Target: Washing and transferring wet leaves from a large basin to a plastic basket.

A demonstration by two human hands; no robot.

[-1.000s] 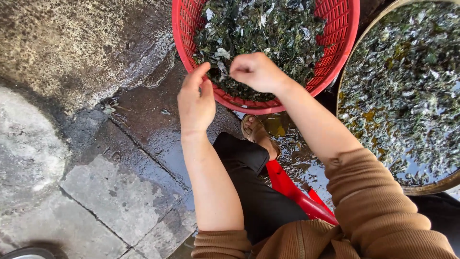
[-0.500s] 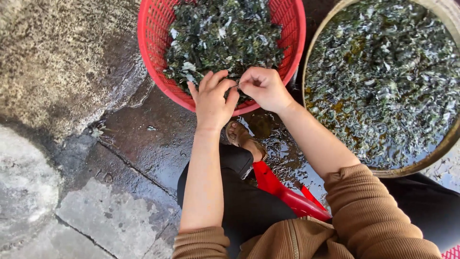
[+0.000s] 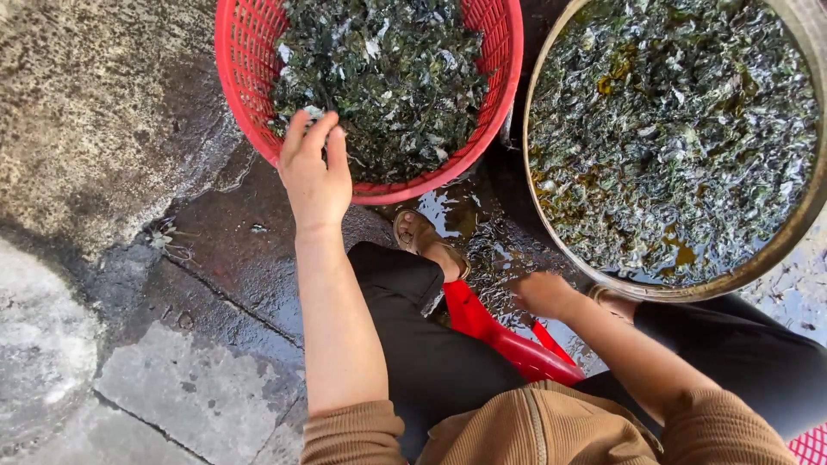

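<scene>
Reaching over the near rim of a red basket (image 3: 491, 129) of wet dark leaves (image 3: 388, 77), the left hand (image 3: 314, 168) rests with fingers together on them. The right hand (image 3: 543, 294), low beside a metal basin (image 3: 797, 228), looks loosely curled; wet paving lies open to the left.

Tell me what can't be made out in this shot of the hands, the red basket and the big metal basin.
- Red basket: far rim cut off by the head view's top edge.
- Metal basin: right side cut off by the frame edge; its bottom hidden under dark wet leaves.
- Left hand: fingertips buried in the basket's leaves, so any grip is unclear.
- Right hand: blurred, low by the red stool; what it holds cannot be told.
</scene>
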